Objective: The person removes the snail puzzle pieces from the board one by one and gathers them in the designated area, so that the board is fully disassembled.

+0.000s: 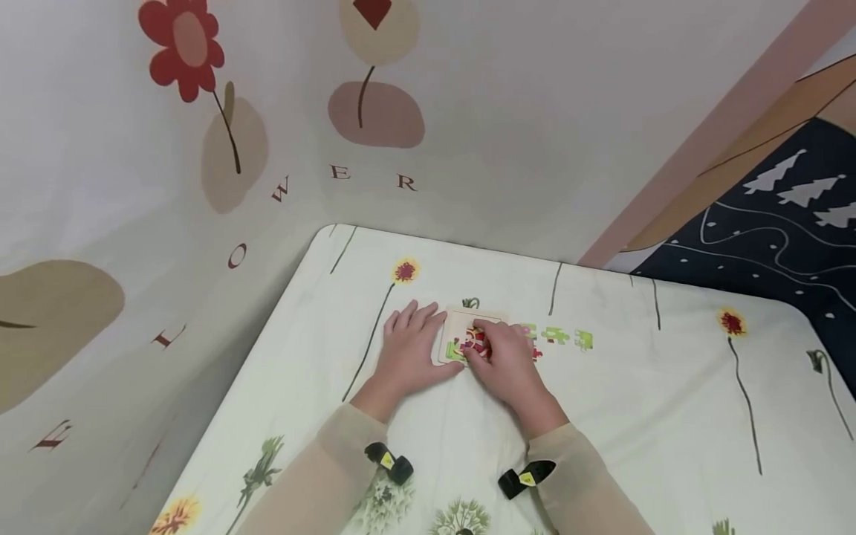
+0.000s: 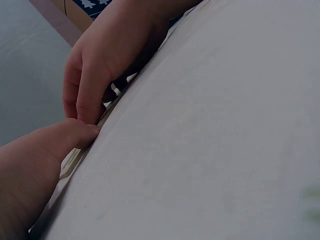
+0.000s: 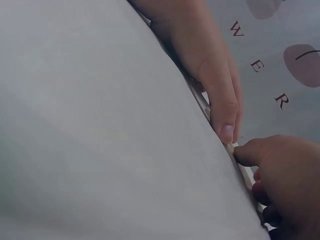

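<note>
Puzzle board (image 1: 458, 318) lies on the white cloth (image 1: 655, 431), the left hand (image 1: 409, 353) at its left edge with fingers apart, the right hand (image 1: 511, 365) curled over it, pinching or not I cannot tell, loose pieces (image 1: 555, 335) just beyond.

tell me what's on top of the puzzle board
A partly visible red and green picture shows on the puzzle board. The right hand covers the board's right side, so whatever lies beneath that hand cannot be seen.
</note>
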Tool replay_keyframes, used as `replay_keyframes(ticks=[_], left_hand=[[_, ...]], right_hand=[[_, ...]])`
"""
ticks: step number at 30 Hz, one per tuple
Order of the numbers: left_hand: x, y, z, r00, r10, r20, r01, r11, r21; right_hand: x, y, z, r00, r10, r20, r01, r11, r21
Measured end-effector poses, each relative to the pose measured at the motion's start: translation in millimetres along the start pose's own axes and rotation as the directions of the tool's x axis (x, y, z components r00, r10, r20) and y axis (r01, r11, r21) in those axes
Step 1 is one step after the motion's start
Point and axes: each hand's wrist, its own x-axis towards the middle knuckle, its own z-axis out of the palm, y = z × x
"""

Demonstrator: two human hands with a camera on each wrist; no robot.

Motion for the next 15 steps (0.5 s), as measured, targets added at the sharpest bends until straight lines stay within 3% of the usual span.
replay_keyframes(ticks=[4,15], left_hand=[[-1.3,-0.3,1.5,1.0,0.003,-0.022,-0.003,1.0,-0.013],[0.2,1.0,-0.8,1.0,0.002,0.001,-0.002,1.0,-0.003]], right_hand=[[-0.2,-4.7,-1.4,0.999,0.026,0.026,-0.026,0.999,-0.02],[6.6,-2.4,-0.6,0.995,0.09,0.034,-0.09,0.996,0.01]])
